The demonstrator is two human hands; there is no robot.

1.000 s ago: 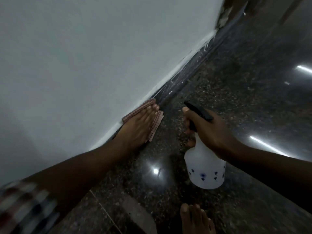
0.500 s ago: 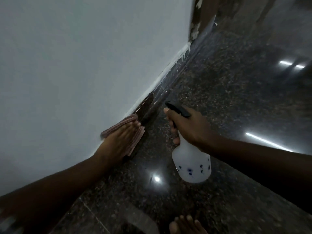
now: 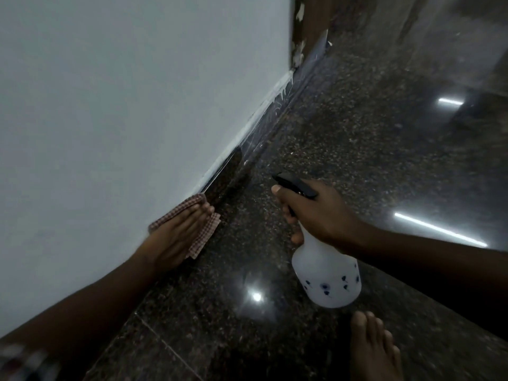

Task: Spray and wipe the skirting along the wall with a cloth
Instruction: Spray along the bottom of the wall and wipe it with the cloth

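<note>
Pressing flat with straight fingers, the left hand point(image 3: 176, 239) holds the checked cloth point(image 3: 205, 234) against the skirting point(image 3: 229, 174), now drawn back toward the person. The dark stretch ahead looks wiped, though dim light limits certainty. The right hand point(image 3: 321, 213) grips the spray bottle point(image 3: 327, 279), nozzle toward the streaked length beyond.

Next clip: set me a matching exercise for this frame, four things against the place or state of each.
Things:
1 cloth
2 spray bottle
3 skirting
4 bare foot

Places or states:
A gripped by the right hand
B on the floor, at the frame's bottom edge
C pressed under the left hand
D streaked, running along the foot of the wall

Pairs: 1-C; 2-A; 3-D; 4-B
</note>
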